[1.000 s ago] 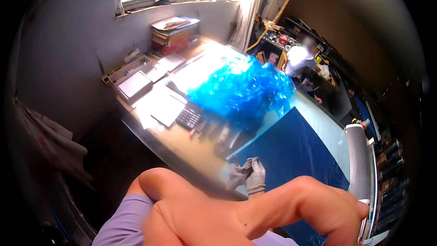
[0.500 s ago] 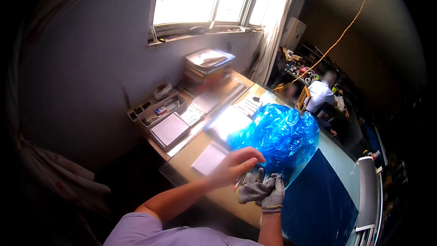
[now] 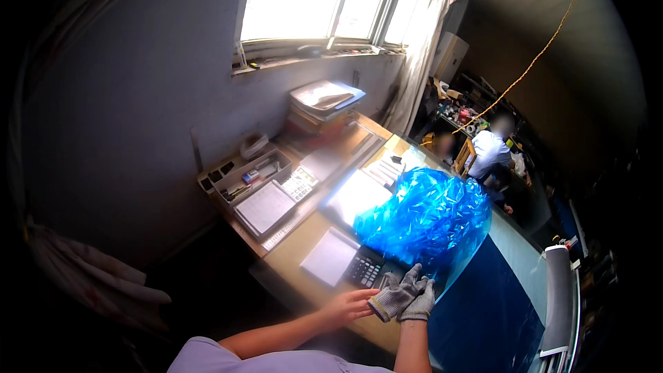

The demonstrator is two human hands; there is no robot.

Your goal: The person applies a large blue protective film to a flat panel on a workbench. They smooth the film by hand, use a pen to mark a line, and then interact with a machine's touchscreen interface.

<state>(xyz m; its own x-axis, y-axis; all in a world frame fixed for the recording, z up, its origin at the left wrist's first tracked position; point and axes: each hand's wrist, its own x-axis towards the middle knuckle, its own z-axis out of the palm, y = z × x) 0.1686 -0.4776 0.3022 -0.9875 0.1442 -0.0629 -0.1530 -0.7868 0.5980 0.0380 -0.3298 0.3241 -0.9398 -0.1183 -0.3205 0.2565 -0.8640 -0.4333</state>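
My right hand (image 3: pixel 419 302) wears a grey knit work glove and grips a second, empty-looking grey glove (image 3: pixel 391 300) by its side. My bare left hand (image 3: pixel 349 307) is at that second glove's cuff, fingers stretched out toward it; whether the tips are inside the cuff is hard to make out. Just beyond the gloves lies a crumpled, shiny blue plastic bag (image 3: pixel 431 214). A black calculator (image 3: pixel 364 267) rests left of the gloves, next to a white notepad (image 3: pixel 329 256).
A dark blue sheet (image 3: pixel 487 307) covers the desk's right side, with a grey roll (image 3: pixel 558 297) at the edge. A stationery tray (image 3: pixel 250 174) and stacked papers (image 3: pixel 324 100) stand by the wall. A co-worker in a pale shirt (image 3: pixel 489 154) sits at the back right.
My left hand has moved down and back from above the gloves to the loose glove's cuff, uncovering the calculator. The view has shifted slightly.
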